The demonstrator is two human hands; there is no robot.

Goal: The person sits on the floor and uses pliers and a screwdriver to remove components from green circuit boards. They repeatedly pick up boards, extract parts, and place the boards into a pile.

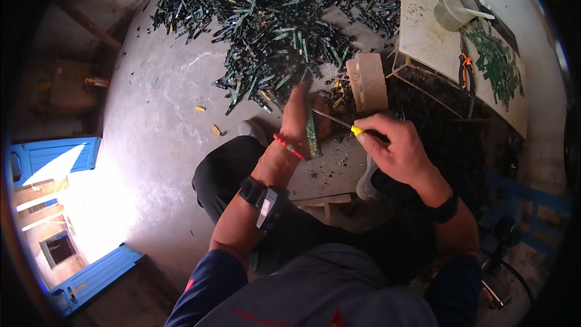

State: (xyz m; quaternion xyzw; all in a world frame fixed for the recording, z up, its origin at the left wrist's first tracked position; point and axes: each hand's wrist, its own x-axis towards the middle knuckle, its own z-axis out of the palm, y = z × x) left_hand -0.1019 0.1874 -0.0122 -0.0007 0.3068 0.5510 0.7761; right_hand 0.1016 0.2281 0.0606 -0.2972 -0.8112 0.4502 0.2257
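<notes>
- Dark-grey cloth shirt [327, 287] lies nearest.
- Left hand [295, 114] holds slim green circuit-board strip [312, 138]: probably light, brittle; I'd grip edges.
- Right hand [396, 148] pinches yellow-handled metal screwdriver [356, 130].

From afar I count one left hand [298, 112], one right hand [399, 148], one screwdriver [356, 129], one green board [313, 139], one jug [449, 15], one pair of pliers [465, 60], one desk [420, 30], one red bracelet [289, 146], two shutters [97, 275], and strips [272, 12] beyond counting.
</notes>
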